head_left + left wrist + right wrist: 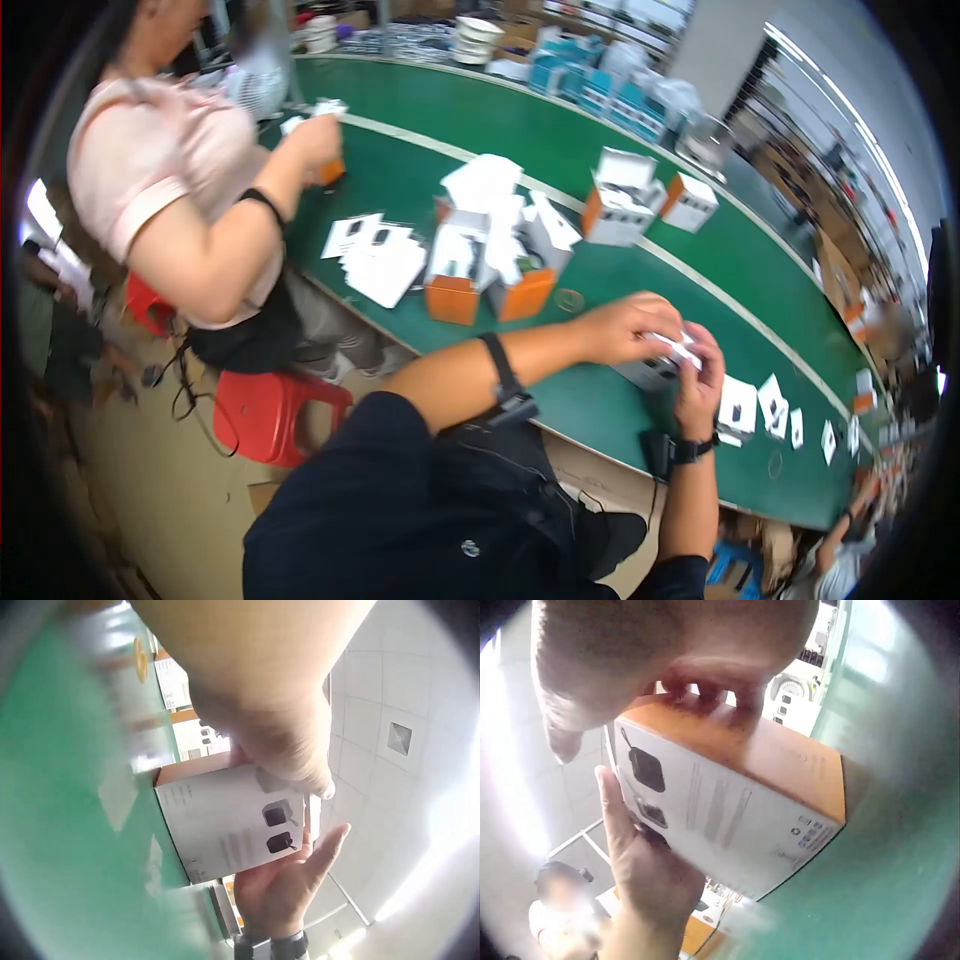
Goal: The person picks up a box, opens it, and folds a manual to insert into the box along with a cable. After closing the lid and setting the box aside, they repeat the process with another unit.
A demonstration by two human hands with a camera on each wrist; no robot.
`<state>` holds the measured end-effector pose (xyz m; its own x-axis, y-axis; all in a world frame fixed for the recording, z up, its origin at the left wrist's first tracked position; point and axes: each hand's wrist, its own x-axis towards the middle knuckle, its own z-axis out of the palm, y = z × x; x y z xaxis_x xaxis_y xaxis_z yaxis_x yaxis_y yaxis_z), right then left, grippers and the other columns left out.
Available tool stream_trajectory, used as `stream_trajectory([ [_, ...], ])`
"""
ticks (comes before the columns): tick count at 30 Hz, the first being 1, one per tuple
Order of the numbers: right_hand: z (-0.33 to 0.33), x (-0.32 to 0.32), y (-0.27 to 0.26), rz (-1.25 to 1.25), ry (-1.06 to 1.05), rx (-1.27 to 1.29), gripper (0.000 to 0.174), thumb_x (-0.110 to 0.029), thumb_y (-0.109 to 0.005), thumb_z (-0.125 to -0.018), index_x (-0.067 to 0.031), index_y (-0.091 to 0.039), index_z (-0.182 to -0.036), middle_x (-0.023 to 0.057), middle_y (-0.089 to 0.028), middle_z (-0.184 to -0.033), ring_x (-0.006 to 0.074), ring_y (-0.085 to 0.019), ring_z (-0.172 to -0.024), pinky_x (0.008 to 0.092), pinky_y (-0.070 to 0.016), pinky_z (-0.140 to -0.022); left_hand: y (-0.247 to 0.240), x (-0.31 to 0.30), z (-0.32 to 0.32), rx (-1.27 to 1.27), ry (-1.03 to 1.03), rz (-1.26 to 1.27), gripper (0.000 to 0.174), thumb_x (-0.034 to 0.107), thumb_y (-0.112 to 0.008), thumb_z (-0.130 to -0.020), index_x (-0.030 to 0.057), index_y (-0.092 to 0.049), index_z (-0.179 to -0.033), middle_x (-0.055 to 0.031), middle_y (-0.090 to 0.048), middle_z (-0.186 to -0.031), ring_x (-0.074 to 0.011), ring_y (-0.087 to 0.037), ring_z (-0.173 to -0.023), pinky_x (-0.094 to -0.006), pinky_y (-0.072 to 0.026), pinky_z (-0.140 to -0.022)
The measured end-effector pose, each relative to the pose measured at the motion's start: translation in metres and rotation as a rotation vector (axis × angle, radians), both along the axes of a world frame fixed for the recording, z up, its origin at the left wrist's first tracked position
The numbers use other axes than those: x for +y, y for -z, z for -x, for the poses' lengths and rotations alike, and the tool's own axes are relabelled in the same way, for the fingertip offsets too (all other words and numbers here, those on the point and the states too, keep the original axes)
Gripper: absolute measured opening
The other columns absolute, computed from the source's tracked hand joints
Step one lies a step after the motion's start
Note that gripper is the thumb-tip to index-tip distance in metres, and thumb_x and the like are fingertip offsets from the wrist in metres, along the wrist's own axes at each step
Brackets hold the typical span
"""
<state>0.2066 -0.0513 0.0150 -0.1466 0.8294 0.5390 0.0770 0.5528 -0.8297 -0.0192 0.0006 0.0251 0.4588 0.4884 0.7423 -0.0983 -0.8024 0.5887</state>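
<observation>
A white and orange carton point(648, 375) stands on the green table between both hands, with dark gadgets pictured on its white side point(225, 817). My left hand point(630, 330) grips one end of it, its fingers at the white top flaps point(676, 346). On the opposite end my right hand point(700, 370) grips the carton, fingers against the orange side point(780, 757) and thumb lifted near the top edge in the right wrist view. The hands partly hide the carton's top and whatever lies inside. A dark watch is on the right wrist.
Opened cartons with white papers point(500, 250) stand left of my hands, near a pile of white cards point(385, 265). Further cartons point(620, 205) are behind. White printed cards point(738, 405) stretch along the right. A person point(180, 180) works at the left by a red stool point(265, 415).
</observation>
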Motion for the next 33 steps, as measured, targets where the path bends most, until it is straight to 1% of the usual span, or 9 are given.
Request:
stream_trajectory([
  [6, 0.003, -0.006, -0.012, -0.153, 0.034, -0.262, 0.004, -0.006, -0.069, -0.092, -0.003, -0.071, -0.09, 0.0177, -0.069, -0.128, 0.0384, -0.054, -0.134, 0.0493, -0.0396, -0.113, 0.003, -0.006, 0.016, 0.195, 0.029, -0.027, 0.033, 0.021, -0.071, -0.095, 0.016, -0.073, -0.127, -0.0159, -0.053, -0.148, -0.0411, -0.04, -0.144, -0.0493, -0.0365, -0.116],
  [9, 0.001, -0.011, -0.017, -0.238, 0.04, -0.378, 0.021, -0.007, -0.077, -0.087, -0.0075, -0.078, -0.108, 0.0203, -0.051, -0.15, 0.0382, -0.052, -0.136, 0.0456, -0.0454, -0.108, -0.004, -0.007, 0.024, 0.299, -0.052, -0.151, 0.034, 0.024, -0.071, -0.095, 0.0165, -0.073, -0.128, -0.0194, -0.045, -0.156, -0.0434, -0.034, -0.148, -0.0511, -0.0322, -0.119],
  [12, -0.002, -0.019, -0.015, 0.047, -0.013, -0.286, 0.033, -0.003, -0.078, -0.086, -0.0076, -0.075, -0.119, 0.018, -0.041, -0.156, 0.0308, -0.054, -0.131, 0.0396, -0.0478, -0.105, 0.009, -0.007, 0.02, 0.221, 0.051, 0.079, 0.047, 0.036, -0.056, -0.105, 0.014, -0.056, -0.146, -0.021, -0.034, -0.162, -0.0399, -0.028, -0.152, -0.0503, -0.0264, -0.122],
  [15, -0.001, -0.031, -0.017, -0.058, 0.066, -0.285, 0.03, -0.002, -0.077, -0.088, -0.0073, -0.075, -0.117, 0.0157, -0.048, -0.147, 0.0289, -0.052, -0.13, 0.0391, -0.0442, -0.108, 0.025, -0.003, 0.022, 0.06, 0.063, 0.229, 0.063, 0.042, -0.04, -0.11, 0.0065, -0.028, -0.161, -0.0189, -0.032, -0.164, -0.0333, -0.03, -0.152, -0.0483, -0.0257, -0.122],
  [17, -0.013, -0.048, -0.017, -0.113, 0.132, -0.311, 0.031, -0.001, -0.076, -0.087, -0.0059, -0.071, -0.117, 0.0167, -0.047, -0.146, 0.0308, -0.049, -0.133, 0.0415, -0.0417, -0.11, 0.016, -0.005, 0.02, 0.006, -0.016, 0.391, 0.063, 0.038, -0.041, -0.11, 0.0045, -0.025, -0.161, -0.0181, -0.034, -0.162, -0.0312, -0.035, -0.15, -0.0467, -0.0279, -0.121],
  [22, -0.077, -0.114, -0.038, -0.274, 0.598, -0.239, 0.037, 0.001, -0.076, -0.086, -0.0068, -0.056, -0.116, 0.019, -0.042, -0.147, 0.0303, -0.044, -0.135, 0.0426, -0.0335, -0.115, 0.023, -0.002, 0.017, 0.173, -0.219, 0.389, 0.045, 0.018, -0.062, -0.101, 0.0049, -0.054, -0.144, -0.0173, -0.053, -0.145, -0.0299, -0.05, -0.137, -0.0374, -0.0364, -0.116],
  [25, -0.141, -0.14, -0.033, -0.204, 0.864, -0.088, 0.031, 0.006, -0.067, -0.093, -0.0047, -0.053, -0.119, 0.0159, -0.039, -0.15, 0.0189, -0.049, -0.127, 0.029, -0.0479, -0.097, 0.023, -0.005, 0.011, 0.298, -0.243, 0.361, 0.042, 0.02, -0.064, -0.1, 0.0044, -0.057, -0.138, -0.0163, -0.056, -0.141, -0.0306, -0.052, -0.134, -0.0377, -0.039, -0.114],
  [28, -0.194, -0.16, -0.016, -0.158, 0.962, -0.01, 0.03, 0.005, -0.067, -0.095, -0.0039, -0.052, -0.12, 0.0143, -0.038, -0.151, 0.0157, -0.052, -0.122, 0.0251, -0.0482, -0.093, 0.027, -0.004, 0.007, 0.371, -0.247, 0.381, 0.039, 0.02, -0.066, -0.098, 0.0036, -0.061, -0.133, -0.015, -0.058, -0.138, -0.031, -0.055, -0.131, -0.0379, -0.0412, -0.112],
  [33, -0.207, -0.147, -0.018, -0.052, 1.05, 0.082, 0.035, 0.0, -0.07, -0.096, 0.0006, -0.052, -0.125, 0.0082, -0.05, -0.133, 0.0101, -0.057, -0.103, 0.0225, -0.0477, -0.086, 0.036, -0.005, 0.002, 0.452, -0.3, 0.341, 0.037, 0.022, -0.067, -0.096, 0.0041, -0.064, -0.128, -0.016, -0.058, -0.139, -0.0333, -0.054, -0.132, -0.0409, -0.041, -0.112],
])
